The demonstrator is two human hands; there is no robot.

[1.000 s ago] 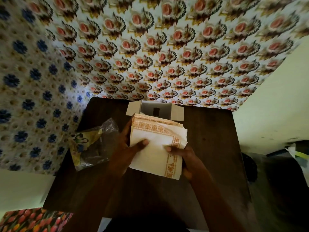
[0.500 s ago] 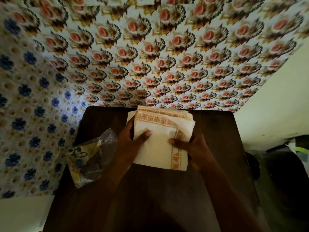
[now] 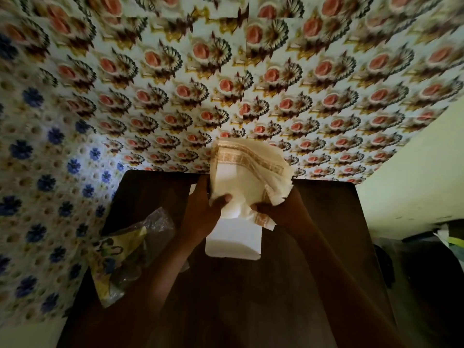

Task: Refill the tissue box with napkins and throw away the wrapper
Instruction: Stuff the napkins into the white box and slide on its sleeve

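A stack of white napkins [image 3: 247,172] with a gold patterned border stands nearly upright, its top fanning out toward the wall. My left hand [image 3: 203,212] grips its lower left edge and my right hand [image 3: 273,212] grips its lower right edge. The napkins' lower end sits at the top opening of the white tissue box [image 3: 232,241], which stands on the dark wooden table [image 3: 326,234]. The box opening is hidden by the napkins and my hands. The crumpled clear and yellow plastic wrapper [image 3: 123,254] lies on the table to the left, apart from my hands.
Flower-patterned wall covering [image 3: 276,71] rises right behind the table's far edge. A plain pale wall [image 3: 414,184] is at the right, with dark items [image 3: 447,247] beside the table there. The table's near half is bare.
Both hands have carried the napkin stack away from me and tipped it from flat to upright over the box. The box's open flaps are now hidden. The wrapper has not moved.
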